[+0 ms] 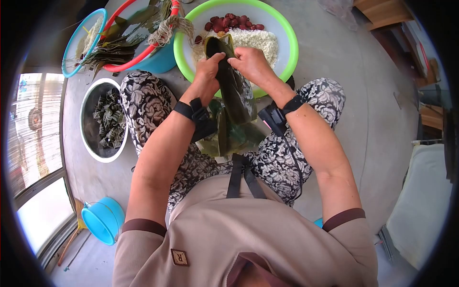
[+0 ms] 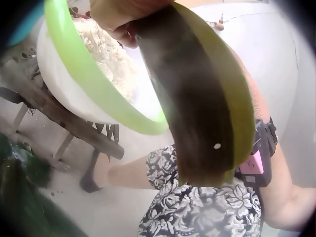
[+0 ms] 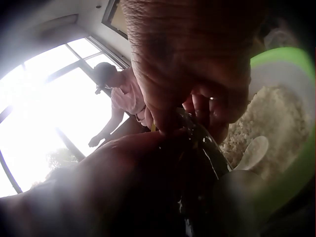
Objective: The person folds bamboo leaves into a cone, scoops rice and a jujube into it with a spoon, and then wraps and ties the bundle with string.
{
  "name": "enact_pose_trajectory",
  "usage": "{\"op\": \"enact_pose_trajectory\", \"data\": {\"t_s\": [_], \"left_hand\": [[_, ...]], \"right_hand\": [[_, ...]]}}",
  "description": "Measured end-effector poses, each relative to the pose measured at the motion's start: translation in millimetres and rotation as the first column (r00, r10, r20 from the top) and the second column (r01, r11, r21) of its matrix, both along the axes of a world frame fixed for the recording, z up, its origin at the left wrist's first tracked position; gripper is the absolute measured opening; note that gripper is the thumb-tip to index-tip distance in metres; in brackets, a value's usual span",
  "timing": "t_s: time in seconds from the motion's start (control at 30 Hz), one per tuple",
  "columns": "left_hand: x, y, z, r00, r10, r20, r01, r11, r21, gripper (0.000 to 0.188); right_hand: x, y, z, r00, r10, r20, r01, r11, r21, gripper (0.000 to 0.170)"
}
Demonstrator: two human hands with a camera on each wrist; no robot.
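Long dark green bamboo leaves (image 1: 234, 91) hang between both hands, upper end folded, over the near rim of the green-rimmed basin (image 1: 294, 45). My left hand (image 1: 208, 74) pinches their left edge near the top, thumb toward the fold. From the other side my right hand (image 1: 253, 64) grips the same edge, thumb and fingers curled. In the left wrist view the leaf (image 2: 197, 94) hangs broad and flat below the fingers. White rice (image 1: 258, 43) and dark red dates (image 1: 229, 21) lie in the basin. Against the rice rests a white spoon (image 3: 254, 153).
More leaves (image 1: 239, 138) lie across the lap. To the left stand a white-rimmed basin (image 1: 85, 136) of tied leaf parcels (image 1: 110, 119), a red-rimmed tub (image 1: 143, 53) with leaves and string (image 1: 165, 31), and a blue bucket (image 1: 100, 220). Another person (image 3: 123, 91) appears near the window.
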State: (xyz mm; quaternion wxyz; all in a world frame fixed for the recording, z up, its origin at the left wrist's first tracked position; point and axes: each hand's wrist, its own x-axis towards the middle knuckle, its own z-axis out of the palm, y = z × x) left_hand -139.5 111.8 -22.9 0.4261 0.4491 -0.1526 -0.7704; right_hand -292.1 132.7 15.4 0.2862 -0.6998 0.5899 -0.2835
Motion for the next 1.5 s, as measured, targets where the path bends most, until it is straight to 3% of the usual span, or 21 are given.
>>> {"op": "enact_pose_trajectory", "data": {"t_s": [0.07, 0.1, 0.13, 0.17, 0.2, 0.33, 0.4, 0.43, 0.53, 0.67, 0.73, 0.77, 0.87, 0.97, 1.03, 1.07, 1.13, 1.23, 1.37, 1.47, 1.5], "left_hand": [[5.4, -4.2, 0.0, 0.998, -0.057, -0.041, 0.058, 0.998, 0.028, 0.026], [9.5, -7.0, 4.4, 0.967, -0.085, -0.240, 0.084, 0.996, -0.012, 0.035], [11.1, -7.9, 17.7, 0.896, -0.117, -0.429, 0.102, 0.993, -0.057, 0.045], [9.8, -4.1, 29.7, 0.934, -0.080, -0.348, 0.078, 0.997, -0.018, 0.058], [9.3, -4.2, 28.8, 0.934, -0.080, -0.348, 0.078, 0.997, -0.020, 0.058], [6.9, -2.8, 16.7, 0.879, -0.114, -0.463, 0.102, 0.993, -0.051, 0.062], [-2.0, 6.7, 19.3, 0.914, -0.241, -0.327, 0.170, 0.958, -0.231, 0.060], [-8.2, 12.3, 30.0, 0.909, -0.101, -0.404, 0.037, 0.986, -0.162, 0.054], [-6.2, 8.7, 23.8, 0.875, -0.092, -0.475, 0.064, 0.995, -0.076, 0.049], [-1.4, 9.5, 19.5, 0.921, -0.180, -0.346, 0.112, 0.972, -0.208, 0.045], [-3.1, 11.5, 26.4, 0.895, -0.143, -0.422, 0.120, 0.990, -0.080, 0.043], [-3.9, 12.5, 26.0, 0.894, -0.147, -0.423, 0.125, 0.989, -0.080, 0.043], [-2.0, 14.2, 25.4, 0.885, -0.237, -0.400, 0.191, 0.970, -0.151, 0.042], [-5.2, 18.3, 24.6, 0.779, -0.273, -0.564, 0.249, 0.961, -0.120, 0.042], [-8.2, 20.2, 24.2, 0.911, -0.197, -0.363, 0.200, 0.979, -0.029, 0.044], [-7.8, 20.1, 24.1, 0.911, -0.196, -0.362, 0.199, 0.980, -0.029, 0.044], [-7.6, 20.6, 26.2, 0.827, -0.206, -0.523, 0.223, 0.974, -0.032, 0.046], [-8.3, 21.2, 29.4, 0.773, -0.182, -0.608, 0.236, 0.972, 0.008, 0.047], [-9.4, 19.5, 22.2, 0.801, -0.161, -0.576, 0.235, 0.970, 0.055, 0.046], [-9.4, 20.3, 23.4, 0.779, -0.145, -0.610, 0.217, 0.975, 0.046, 0.044], [-8.0, 19.5, 23.2, 0.716, -0.175, -0.676, 0.240, 0.971, 0.003, 0.044]], "right_hand": [[-4.0, -5.5, 3.2, 0.999, -0.047, -0.021, 0.049, 0.989, 0.142, 0.027], [-8.0, -9.2, 1.1, 0.999, -0.046, -0.021, 0.049, 0.989, 0.142, 0.027], [-12.5, -12.8, -0.9, 0.972, -0.107, 0.208, 0.049, 0.962, 0.269, 0.027], [-15.7, -15.1, -3.7, 0.889, -0.192, 0.415, 0.017, 0.921, 0.389, 0.026], [-15.4, -14.9, -2.0, 0.890, -0.190, 0.415, 0.016, 0.922, 0.388, 0.026], [-12.6, -11.3, 3.1, 0.703, -0.314, 0.639, -0.068, 0.864, 0.500, 0.022], [-10.1, -7.7, 4.7, 0.860, -0.201, 0.469, -0.041, 0.888, 0.457, 0.026], [-9.2, -5.0, 5.6, 0.860, -0.204, 0.468, -0.039, 0.888, 0.458, 0.026], [-2.8, 0.6, 14.3, 1.000, 0.010, 0.000, -0.010, 0.999, 0.036, 0.027], [-4.1, 2.5, 36.9, 0.996, -0.092, 0.003, 0.092, 0.993, 0.073, 0.034], [-8.9, -0.6, 40.1, 0.982, -0.181, -0.061, 0.163, 0.961, -0.223, 0.038], [-9.4, -0.8, 41.7, 0.965, -0.218, -0.145, 0.162, 0.933, -0.323, 0.049], [-4.9, -10.8, 20.6, 0.973, -0.230, -0.002, 0.223, 0.945, -0.241, 0.057], [3.9, -10.6, 22.9, 0.974, -0.225, -0.018, 0.221, 0.968, -0.120, 0.066], [4.5, -8.8, 32.0, 0.974, -0.222, -0.043, 0.218, 0.973, -0.082, 0.066], [5.5, -8.6, 34.8, 0.974, -0.217, -0.066, 0.214, 0.976, -0.044, 0.066], [7.3, -12.0, 29.5, 0.969, -0.236, -0.074, 0.231, 0.970, -0.070, 0.070], [8.1, -15.9, 21.2, 0.961, -0.264, -0.078, 0.253, 0.959, -0.129, 0.070], [8.7, -16.4, 19.1, 0.954, -0.281, -0.104, 0.268, 0.955, -0.124, 0.062], [8.3, -17.8, 12.2, 0.961, -0.259, -0.103, 0.240, 0.957, -0.164, 0.063], [9.0, -17.1, 14.3, 0.961, -0.259, -0.101, 0.241, 0.957, -0.163, 0.063]]}}
